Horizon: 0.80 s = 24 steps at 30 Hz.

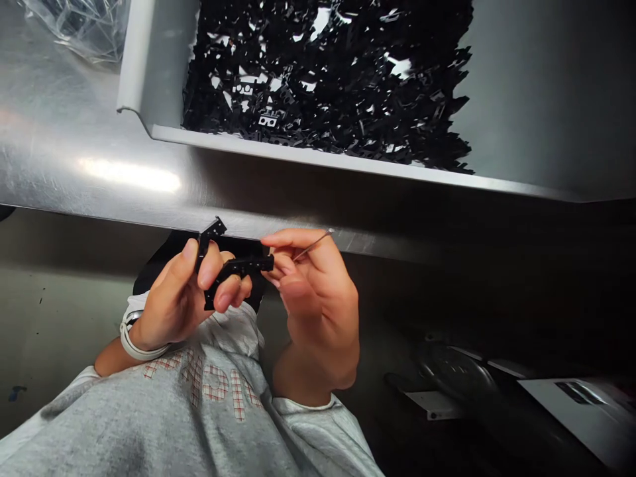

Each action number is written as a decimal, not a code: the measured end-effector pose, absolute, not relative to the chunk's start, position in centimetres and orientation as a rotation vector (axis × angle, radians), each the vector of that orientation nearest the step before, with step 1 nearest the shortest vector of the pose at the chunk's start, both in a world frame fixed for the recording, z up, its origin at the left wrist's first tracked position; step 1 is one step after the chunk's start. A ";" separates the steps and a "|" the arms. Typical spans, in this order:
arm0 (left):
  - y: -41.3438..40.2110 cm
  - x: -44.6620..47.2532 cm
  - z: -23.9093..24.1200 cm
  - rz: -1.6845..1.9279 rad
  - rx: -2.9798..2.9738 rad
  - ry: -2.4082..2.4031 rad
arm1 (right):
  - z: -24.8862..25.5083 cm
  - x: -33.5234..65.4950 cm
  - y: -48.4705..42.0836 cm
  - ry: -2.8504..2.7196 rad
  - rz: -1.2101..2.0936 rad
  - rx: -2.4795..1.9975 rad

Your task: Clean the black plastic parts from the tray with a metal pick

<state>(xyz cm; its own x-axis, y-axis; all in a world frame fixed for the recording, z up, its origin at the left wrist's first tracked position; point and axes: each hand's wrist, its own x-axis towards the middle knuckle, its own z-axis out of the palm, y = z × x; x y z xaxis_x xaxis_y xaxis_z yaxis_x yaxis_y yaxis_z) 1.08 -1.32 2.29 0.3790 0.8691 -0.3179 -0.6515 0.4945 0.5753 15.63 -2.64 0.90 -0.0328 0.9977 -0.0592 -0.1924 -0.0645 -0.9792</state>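
My left hand (181,291) is closed around two small black plastic parts. One angled black part (211,236) sticks up between thumb and index finger. Lower down, a second black part (239,268) lies across the other fingers, its far end pointing toward my right hand (318,291). That hand is curled, with a thin metal rod (313,245) held across its fingers. Its fingertips are beside the end of the second part; whether they touch it I cannot tell. The thumb is blurred.
A large pale tray (318,156) heaped with black plastic pieces (338,86) stands on the metal table (99,146). A clear plastic bag (89,26) lies at the upper left. At the lower right, in shadow, is a pale flat-sided object (566,411).
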 end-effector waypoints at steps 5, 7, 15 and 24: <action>-1.5 1.3 2.1 0.966 0.429 0.673 | 1.2 15.2 -1.9 -1.180 1.365 -1.097; -1.6 1.2 1.9 0.959 0.429 0.666 | 1.2 15.3 -1.7 -1.224 1.350 -1.085; -1.6 1.0 1.5 0.954 0.451 0.659 | 1.3 15.3 -1.6 -1.222 1.304 -1.114; -1.8 0.4 0.8 0.889 0.546 0.530 | 2.3 16.6 0.5 -1.302 1.452 -1.008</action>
